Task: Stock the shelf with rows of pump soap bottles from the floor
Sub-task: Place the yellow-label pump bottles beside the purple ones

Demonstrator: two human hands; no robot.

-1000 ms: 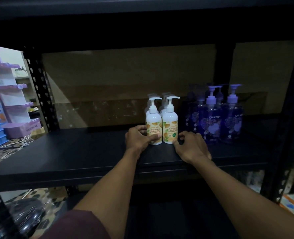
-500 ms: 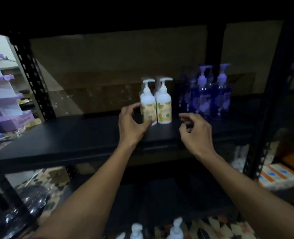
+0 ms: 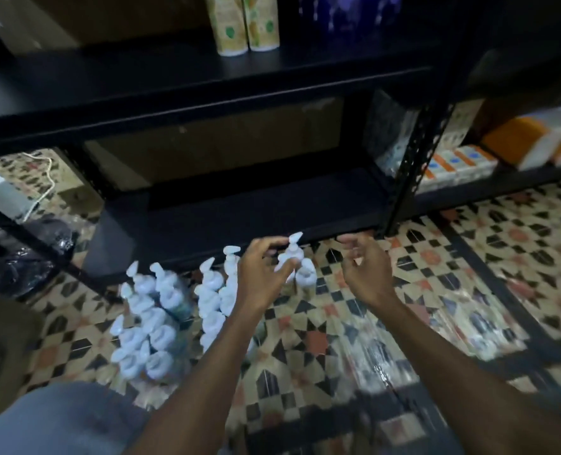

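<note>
A person bends over a patterned tile floor [image 3: 338, 339] in front of a black metal shelf [image 3: 174, 83]. White-pumped bottles [image 3: 213, 290] stand upright on the floor in tight clusters at the foot of the shelf, most of them left of both hands.

Two bottles stand at the right end of the group, between the hands. The taller-looking one, the end bottle [image 3: 293, 257], has its long axis vertical and its pump head on top.

The left hand [image 3: 266, 277] is the nearer, with fingers and thumb spread wide just left of that pump. The picture is too blurred to tell whether it touches. The right hand [image 3: 368, 274] hovers to the right, apart from the pair, with fingers loosely curled and nothing in them.

Up on the shelf, two cream bottles [image 3: 244, 24] stand side by side, with purple bottles [image 3: 338, 14] to their right.

The next grab looks likely to come from the left hand, closing sideways round the neck of the end bottle.
</note>
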